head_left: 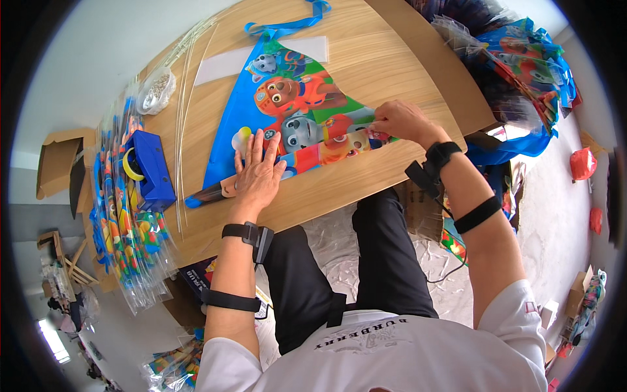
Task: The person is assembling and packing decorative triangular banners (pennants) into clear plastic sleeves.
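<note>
A kite (225, 140) of thin blue sheet printed with cartoon dogs lies on the wooden table in front of me, apparently folded along its near edge. Its blue ribbon tail (287, 27) trails away at the far end. My left hand (257, 175) rests flat on the near left part of the print, fingers spread. At the right corner, my right hand (403, 123) pinches the kite's edge; the fingertips are partly hidden. A dark printed strip with a blue tip (209, 195) sticks out at the near left. Beneath the kite's far part lies a white strip (222, 67).
Thin white rods (181, 124) lie along the table's left side, near a bag of small pale pieces (157, 93). A blue tape dispenser (155, 168) stands beside bagged colourful kites (121, 215). More bagged goods (522, 62) are heaped at the far right, beside cardboard (450, 72).
</note>
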Available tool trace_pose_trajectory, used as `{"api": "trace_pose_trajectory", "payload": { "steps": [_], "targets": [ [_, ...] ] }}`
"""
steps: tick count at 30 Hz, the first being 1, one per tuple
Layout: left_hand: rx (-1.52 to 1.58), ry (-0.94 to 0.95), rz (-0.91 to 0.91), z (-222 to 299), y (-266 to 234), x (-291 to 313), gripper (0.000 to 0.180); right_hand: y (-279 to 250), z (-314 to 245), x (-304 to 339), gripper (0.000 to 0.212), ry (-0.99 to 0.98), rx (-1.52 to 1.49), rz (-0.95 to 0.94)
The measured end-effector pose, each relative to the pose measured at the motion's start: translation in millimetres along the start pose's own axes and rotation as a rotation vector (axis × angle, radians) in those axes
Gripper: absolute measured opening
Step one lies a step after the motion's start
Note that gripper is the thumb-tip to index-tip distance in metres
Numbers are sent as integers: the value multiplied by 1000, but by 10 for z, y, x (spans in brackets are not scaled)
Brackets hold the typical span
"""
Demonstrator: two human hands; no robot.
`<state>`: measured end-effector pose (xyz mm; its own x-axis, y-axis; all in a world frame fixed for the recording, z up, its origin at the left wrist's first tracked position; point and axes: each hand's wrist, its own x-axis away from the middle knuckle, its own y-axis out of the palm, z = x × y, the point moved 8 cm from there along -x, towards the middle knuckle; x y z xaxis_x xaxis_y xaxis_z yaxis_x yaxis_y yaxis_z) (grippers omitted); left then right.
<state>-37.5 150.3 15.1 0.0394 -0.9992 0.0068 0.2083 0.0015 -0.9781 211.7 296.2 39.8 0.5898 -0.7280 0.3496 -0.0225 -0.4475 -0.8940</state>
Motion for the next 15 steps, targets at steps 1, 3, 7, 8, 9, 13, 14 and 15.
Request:
{"api": "trace_pose_trajectory", "payload": {
  "steps": [1,3,7,8,9,13,14,15],
  "targets": [
    [4,-7,-4,-12,9,11,58,-47,34,81,32,57,-28,75],
    [-1,-6,-8,9,15,-2,58,-10,188,211,35,122,-50,157],
    [-9,10,-4,40,25,-51,58,132,530,432,55,81,207,668],
    [-4,15,-2,47,41,-70,58,191,705,449,60,214,186,643],
    [-14,16,9,17,27,-56,58,203,771,394,61,252,98,581],
    [-63,-18,-37,-10,44,-4,60,140,859,550,63,441,46,779],
    [-79,-50,-23,-17,19,-4,60,94,710,625,62,330,63,942],
    [-63,-32,-14,28,22,-18,60,72,391,616,62,161,32,961]
  ]
}}
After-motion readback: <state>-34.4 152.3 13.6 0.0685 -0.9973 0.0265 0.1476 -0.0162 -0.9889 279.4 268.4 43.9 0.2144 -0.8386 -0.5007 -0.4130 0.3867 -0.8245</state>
